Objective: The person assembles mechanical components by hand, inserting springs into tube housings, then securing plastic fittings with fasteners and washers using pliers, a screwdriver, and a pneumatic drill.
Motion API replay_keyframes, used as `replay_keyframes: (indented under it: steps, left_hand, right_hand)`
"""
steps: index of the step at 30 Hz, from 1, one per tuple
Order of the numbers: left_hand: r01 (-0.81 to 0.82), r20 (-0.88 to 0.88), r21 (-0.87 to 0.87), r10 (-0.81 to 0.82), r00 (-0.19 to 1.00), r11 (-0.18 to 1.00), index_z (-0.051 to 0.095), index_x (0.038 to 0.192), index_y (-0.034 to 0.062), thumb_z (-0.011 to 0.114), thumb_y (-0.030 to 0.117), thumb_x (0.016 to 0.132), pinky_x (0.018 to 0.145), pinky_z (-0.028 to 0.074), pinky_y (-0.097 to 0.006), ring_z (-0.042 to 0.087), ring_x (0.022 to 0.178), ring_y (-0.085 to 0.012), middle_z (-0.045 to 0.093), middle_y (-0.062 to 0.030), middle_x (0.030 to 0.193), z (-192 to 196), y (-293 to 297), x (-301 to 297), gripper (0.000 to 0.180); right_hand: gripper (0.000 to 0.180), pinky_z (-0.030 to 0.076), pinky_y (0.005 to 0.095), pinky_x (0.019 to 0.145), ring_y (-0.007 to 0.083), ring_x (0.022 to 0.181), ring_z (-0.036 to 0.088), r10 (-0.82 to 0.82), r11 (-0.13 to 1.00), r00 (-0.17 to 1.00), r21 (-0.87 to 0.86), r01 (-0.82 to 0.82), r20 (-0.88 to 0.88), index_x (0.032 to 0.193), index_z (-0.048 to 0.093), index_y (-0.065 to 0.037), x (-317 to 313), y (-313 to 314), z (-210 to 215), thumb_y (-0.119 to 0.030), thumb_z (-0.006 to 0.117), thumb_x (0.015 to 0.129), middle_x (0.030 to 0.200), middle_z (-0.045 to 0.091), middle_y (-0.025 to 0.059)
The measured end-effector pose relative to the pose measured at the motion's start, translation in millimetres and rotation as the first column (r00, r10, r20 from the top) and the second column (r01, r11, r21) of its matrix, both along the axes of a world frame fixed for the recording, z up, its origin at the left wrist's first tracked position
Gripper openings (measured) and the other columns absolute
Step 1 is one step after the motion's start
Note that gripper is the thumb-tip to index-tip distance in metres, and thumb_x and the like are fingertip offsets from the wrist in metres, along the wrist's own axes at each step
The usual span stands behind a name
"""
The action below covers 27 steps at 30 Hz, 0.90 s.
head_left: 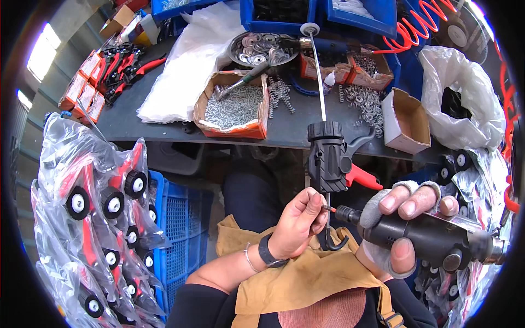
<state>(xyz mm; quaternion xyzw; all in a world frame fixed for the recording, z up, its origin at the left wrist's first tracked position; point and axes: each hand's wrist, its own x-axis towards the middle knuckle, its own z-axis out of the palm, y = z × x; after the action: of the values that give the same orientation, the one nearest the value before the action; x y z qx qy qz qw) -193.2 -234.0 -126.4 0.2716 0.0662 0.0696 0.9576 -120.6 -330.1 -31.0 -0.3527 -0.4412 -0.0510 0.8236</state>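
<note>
My left hand [299, 221] pinches a small screw against the tip of a black pneumatic screwdriver [424, 234]. My right hand [402, 224], in a grey fingerless glove, grips that screwdriver, which points left. Just above the tip stands a black tool body [327, 158] with a red trigger [361, 177], a long metal rod [319, 76] ending in a white disc [310, 29], and a hook [331, 240] at its lower end.
A dark workbench [136, 123] carries a cardboard box of small metal springs [235, 106], a bowl of washers [262, 48], blue bins [284, 13], a white plastic sheet [191, 60] and an open carton [407, 120]. Clear bags of finished red-and-black tools [104, 208] hang at left over a blue crate [180, 218].
</note>
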Motion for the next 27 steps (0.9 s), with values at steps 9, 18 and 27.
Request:
replay_keyframes:
  steps: [9,18,27]
  left_hand:
    - [0.035,-0.143,-0.289,-0.079,0.987,0.957,0.052,0.096,0.0060,0.043,0.041,0.096,0.039,0.027,-0.020,0.039,0.048,-0.0090,0.046,-0.0008,0.061,-4.4,26.7,6.2,0.036]
    - [0.020,-0.188,0.583,0.111,0.976,0.812,0.054,0.081,0.0064,0.058,0.036,0.090,0.054,0.040,-0.026,0.046,0.061,-0.0116,0.052,0.0009,0.071,-37.9,53.8,41.3,0.031]
    - [0.134,-0.207,0.809,0.065,0.976,0.573,0.064,0.078,-0.0003,0.065,0.040,0.084,0.048,0.036,-0.024,0.041,0.053,-0.0061,0.050,0.0012,0.057,-12.8,53.3,52.9,0.041]
  right_hand:
    - [0.058,0.044,0.0304,0.081,0.0239,0.089,0.050,0.049,0.999,0.998,0.013,-0.049,-0.046,0.126,0.042,-0.007,6.6,4.8,2.4,-0.011,0.067,0.073,0.097,0.048,0.0101]
    - [0.059,0.050,0.0405,0.076,0.0263,0.081,0.059,-0.180,0.974,0.983,-0.133,0.184,0.036,0.126,0.038,-0.009,53.5,42.1,1.1,-0.015,0.070,0.077,0.091,0.057,0.0119]
    - [0.051,0.053,0.0339,0.061,0.0190,0.068,0.054,-0.137,0.975,0.991,-0.180,0.132,-0.013,0.118,0.039,-0.006,67.6,50.5,-19.2,-0.010,0.068,0.075,0.078,0.054,0.0111]
